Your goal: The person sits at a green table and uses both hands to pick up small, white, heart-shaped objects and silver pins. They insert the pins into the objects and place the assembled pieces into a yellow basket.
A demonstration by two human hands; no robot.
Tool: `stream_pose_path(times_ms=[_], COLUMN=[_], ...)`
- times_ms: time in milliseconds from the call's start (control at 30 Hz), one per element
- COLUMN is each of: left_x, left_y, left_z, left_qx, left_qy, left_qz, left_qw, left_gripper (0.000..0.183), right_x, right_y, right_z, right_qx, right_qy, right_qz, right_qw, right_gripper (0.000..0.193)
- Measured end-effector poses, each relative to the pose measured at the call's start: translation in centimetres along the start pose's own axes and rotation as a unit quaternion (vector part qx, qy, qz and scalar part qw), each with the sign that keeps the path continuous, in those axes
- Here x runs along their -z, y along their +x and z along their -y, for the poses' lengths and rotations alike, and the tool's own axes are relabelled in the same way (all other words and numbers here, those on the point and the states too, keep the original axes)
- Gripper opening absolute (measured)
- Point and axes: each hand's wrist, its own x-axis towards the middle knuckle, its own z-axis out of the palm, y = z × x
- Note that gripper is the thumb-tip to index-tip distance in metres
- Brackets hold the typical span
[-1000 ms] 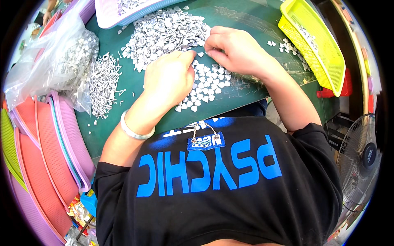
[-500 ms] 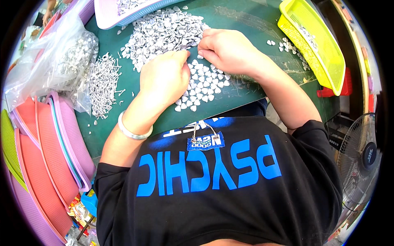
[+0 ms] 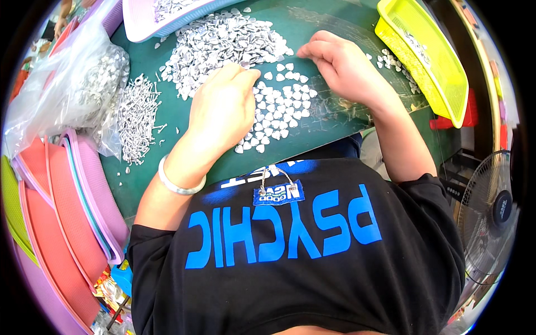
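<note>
On the green tabletop [image 3: 312, 128] lies a heaped pile of small silver heart-shaped pieces [image 3: 229, 42]. Nearer to me, a loose single layer of the hearts [image 3: 279, 109] is spread out. My left hand [image 3: 223, 103], with a pale bangle on its wrist, rests at the near edge of the pile. Its fingers are curled together, and whatever they may hold is hidden beneath. To the right of the pile is my right hand [image 3: 346, 67], fingers stretched leftward, thumb below them, with no piece seen in it. Several hearts lie between the two hands.
Left of the pile are small metal pins [image 3: 138, 120] and a clear plastic bag [image 3: 97, 84] of pieces. A blue-and-pink tray [image 3: 178, 25] stands at the back, a yellow-green basket [image 3: 446, 72] at right. Stacked baskets [image 3: 72, 218] fill the left; a fan [image 3: 486, 218] is at right.
My right hand has moved right, away from the pile and my left hand, and its fingers have straightened. Hearts between the hands now show. My left hand has barely moved.
</note>
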Motion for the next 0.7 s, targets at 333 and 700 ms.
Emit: stream_pose_path(times_ms=[333,700], left_x=[0.0,-0.2], left_y=[-0.2,-0.2], left_z=[-0.3,-0.1], left_qx=[-0.040,-0.028], left_qy=[0.007,0.007], left_qz=[0.025,0.024], left_qw=[0.999,0.999], left_gripper=[0.022,0.023], right_x=[-0.6,-0.3], right_y=[-0.7,-0.8], right_z=[0.8,0.6], right_qx=[-0.015,0.011], right_qy=[-0.009,0.025], right_qz=[0.023,0.041], right_qw=[1.000,0.999], right_gripper=[0.022,0.025])
